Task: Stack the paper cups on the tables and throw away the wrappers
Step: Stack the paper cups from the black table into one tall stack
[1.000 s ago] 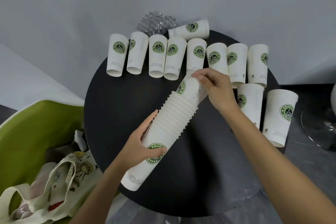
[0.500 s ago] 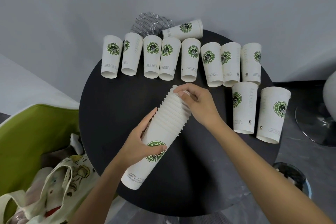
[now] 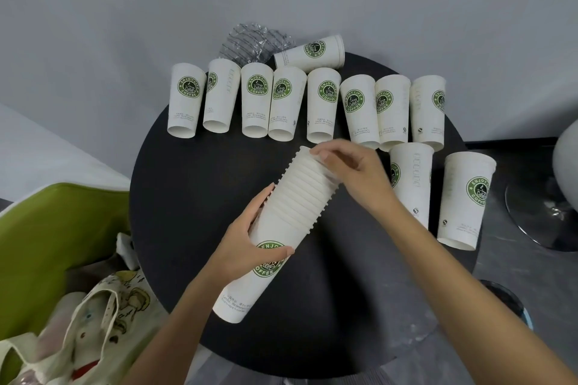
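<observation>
A tilted stack of nested white paper cups (image 3: 291,216) with a green coffee logo hangs over the round black table (image 3: 194,197). My left hand (image 3: 250,241) grips the stack's lower cup around the logo. My right hand (image 3: 350,169) rests on the stack's top rim, fingers curled over it. Several single cups (image 3: 323,103) stand upside down in a row along the table's far side, two more (image 3: 466,197) at the right. One cup (image 3: 312,51) lies on its side at the back, next to a crumpled clear plastic wrapper (image 3: 250,40).
A green chair (image 3: 53,244) with a cream tote bag (image 3: 103,331) on it stands at the lower left. A chair's chrome base (image 3: 544,216) is on the dark floor at the right. A round dark object with a blue rim (image 3: 506,300) sits under my right forearm. Grey wall behind.
My right hand pushed a cup down into the stack until only its rim shows. Its fingers now sit at the stack's top edge. My left hand kept its grip.
</observation>
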`<control>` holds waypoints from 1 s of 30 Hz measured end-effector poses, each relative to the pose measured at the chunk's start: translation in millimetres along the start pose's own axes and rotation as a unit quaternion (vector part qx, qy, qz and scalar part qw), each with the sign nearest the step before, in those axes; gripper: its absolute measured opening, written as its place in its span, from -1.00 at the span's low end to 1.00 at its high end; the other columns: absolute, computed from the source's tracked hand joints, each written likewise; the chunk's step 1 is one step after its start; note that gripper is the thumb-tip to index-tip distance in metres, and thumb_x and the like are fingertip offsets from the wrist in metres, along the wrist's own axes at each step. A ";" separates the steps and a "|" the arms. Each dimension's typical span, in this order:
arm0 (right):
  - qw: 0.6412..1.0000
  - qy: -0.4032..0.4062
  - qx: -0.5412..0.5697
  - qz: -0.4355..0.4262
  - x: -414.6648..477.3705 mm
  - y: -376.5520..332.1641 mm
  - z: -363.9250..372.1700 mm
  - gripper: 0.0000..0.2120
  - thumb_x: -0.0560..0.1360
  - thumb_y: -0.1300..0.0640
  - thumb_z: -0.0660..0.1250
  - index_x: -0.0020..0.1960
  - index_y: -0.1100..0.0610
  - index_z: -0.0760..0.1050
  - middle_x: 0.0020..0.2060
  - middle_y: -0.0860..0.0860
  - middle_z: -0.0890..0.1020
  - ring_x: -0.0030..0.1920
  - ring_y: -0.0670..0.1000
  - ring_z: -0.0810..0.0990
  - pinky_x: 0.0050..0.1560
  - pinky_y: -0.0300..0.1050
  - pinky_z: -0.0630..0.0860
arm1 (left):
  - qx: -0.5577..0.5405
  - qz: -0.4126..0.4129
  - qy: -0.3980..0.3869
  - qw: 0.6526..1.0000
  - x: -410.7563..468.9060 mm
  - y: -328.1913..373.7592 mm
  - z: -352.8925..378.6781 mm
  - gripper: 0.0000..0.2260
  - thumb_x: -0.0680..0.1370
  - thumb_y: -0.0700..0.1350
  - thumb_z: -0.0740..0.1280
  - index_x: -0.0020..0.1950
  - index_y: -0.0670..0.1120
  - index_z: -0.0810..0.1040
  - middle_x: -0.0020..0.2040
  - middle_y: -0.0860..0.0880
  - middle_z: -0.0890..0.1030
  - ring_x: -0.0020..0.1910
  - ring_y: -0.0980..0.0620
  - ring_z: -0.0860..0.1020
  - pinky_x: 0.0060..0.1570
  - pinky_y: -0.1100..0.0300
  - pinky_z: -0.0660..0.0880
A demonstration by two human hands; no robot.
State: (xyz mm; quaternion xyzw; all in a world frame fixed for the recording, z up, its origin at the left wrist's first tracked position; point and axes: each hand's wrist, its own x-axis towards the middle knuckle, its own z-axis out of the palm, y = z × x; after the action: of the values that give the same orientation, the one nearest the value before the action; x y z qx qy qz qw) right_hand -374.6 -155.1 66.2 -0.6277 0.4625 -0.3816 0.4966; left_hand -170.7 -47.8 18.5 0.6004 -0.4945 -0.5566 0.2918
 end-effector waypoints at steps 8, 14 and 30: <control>0.971 0.069 -0.223 0.051 27.9 39.7 -85.7 -0.88 0.53 0.21 0.29 -0.07 0.07 0.59 -0.08 -0.02 0.65 -0.14 -0.08 0.56 -0.02 -0.36 0.43 | 0.020 -0.017 -0.003 1.000 -1.2 -3.9 3.8 -0.09 0.19 0.08 0.59 0.40 0.48 0.17 0.33 0.26 0.47 0.28 0.11 0.52 0.24 -0.01 0.54; 0.929 0.062 -0.349 0.105 31.3 62.6 -125.3 -0.84 0.55 0.20 0.26 0.06 0.16 0.59 0.06 0.11 0.58 0.11 0.10 0.52 0.05 -0.19 0.32 | 0.016 -0.015 -0.002 1.000 0.6 -2.3 9.8 -0.08 0.21 0.06 0.59 0.45 0.41 0.18 0.35 0.25 0.47 0.30 0.11 0.51 0.27 -0.04 0.51; 0.915 0.025 -0.365 0.172 42.9 84.3 -138.2 -0.84 0.56 0.14 0.26 -0.02 0.02 0.61 0.12 0.12 0.53 0.19 0.13 0.51 0.16 0.06 0.45 | 0.017 -0.009 -0.001 1.000 6.5 1.3 26.2 -0.07 0.21 0.06 0.60 0.44 0.42 0.17 0.34 0.29 0.46 0.28 0.18 0.51 0.22 0.09 0.55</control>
State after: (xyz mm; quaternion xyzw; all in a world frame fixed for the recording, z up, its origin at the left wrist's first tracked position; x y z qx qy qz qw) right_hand -509.2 -240.3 14.5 -0.6666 0.6823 -0.1102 0.2791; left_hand -196.8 -48.9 11.8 0.6089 -0.4992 -0.5511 0.2761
